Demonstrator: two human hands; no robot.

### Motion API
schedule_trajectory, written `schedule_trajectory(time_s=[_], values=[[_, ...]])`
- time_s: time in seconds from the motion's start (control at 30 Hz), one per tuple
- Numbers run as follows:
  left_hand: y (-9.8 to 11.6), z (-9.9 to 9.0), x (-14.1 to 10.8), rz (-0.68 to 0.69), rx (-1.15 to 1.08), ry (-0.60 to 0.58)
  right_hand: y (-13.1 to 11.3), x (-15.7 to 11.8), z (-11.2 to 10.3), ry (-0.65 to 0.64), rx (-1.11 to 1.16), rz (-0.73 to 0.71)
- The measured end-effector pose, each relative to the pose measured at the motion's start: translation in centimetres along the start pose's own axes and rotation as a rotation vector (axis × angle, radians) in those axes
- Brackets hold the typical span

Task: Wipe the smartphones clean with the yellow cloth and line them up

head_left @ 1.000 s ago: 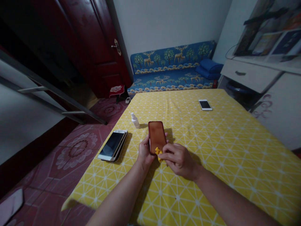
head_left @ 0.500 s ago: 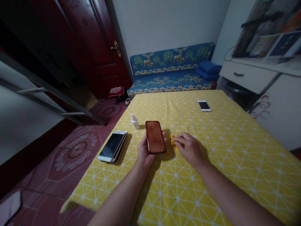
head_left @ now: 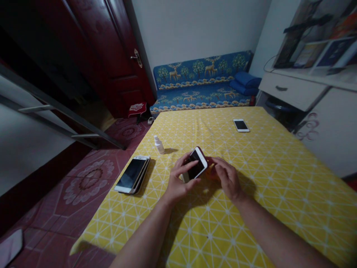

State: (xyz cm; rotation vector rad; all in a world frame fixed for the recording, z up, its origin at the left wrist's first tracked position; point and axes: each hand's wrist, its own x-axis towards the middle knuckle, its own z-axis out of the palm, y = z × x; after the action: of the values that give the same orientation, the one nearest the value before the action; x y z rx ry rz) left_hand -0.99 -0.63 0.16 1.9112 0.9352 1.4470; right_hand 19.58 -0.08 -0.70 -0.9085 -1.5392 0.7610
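The left hand (head_left: 178, 182) curls round a white-fronted smartphone (head_left: 196, 163) in a dark red case, the half-curled right hand (head_left: 227, 175) meets its edge, grip unclear, and a fumbled hold could drop it toward the 2 stacked smartphones (head_left: 131, 175) left of the hand, by a small white bottle (head_left: 159, 145).

Glossy glass phone screen (head_left: 196, 165); matt cloth table cover (head_left: 279, 223).

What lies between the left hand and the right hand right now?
In the head view, a white-framed smartphone with a dark screen and dark red back lies between the left hand and right hand, held in the left hand's fingers.
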Motion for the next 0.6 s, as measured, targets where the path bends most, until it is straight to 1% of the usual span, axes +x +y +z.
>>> schedule_trajectory(time_s=[0.1, 0.2, 0.3, 0.43, 0.5, 0.6], values=[[0.4, 0.1, 0.0, 0.146, 0.166, -0.087, 0.0, -0.4, -0.3, -0.024, 0.137, 0.112], [0.4, 0.2, 0.0, 0.213, 0.278, -0.146, -0.2, -0.2, -0.5, -0.039, 0.194, 0.184], [0.1, -0.1, 0.0, 0.242, 0.376, -0.187, -0.6, 0.4, -0.8, -0.085, 0.219, 0.277], [0.0, -0.5, 0.0, 0.265, 0.451, -0.229, -0.9, 1.3, -1.3, -0.222, 0.267, 0.421], [0.0, -0.5, 0.0, 0.274, 0.475, -0.241, -1.0, 1.6, -1.5, -0.262, 0.258, 0.459], [-0.1, -0.3, 0.0, 0.281, 0.494, -0.251, -1.1, 1.9, -1.9, -0.296, 0.212, 0.470]])
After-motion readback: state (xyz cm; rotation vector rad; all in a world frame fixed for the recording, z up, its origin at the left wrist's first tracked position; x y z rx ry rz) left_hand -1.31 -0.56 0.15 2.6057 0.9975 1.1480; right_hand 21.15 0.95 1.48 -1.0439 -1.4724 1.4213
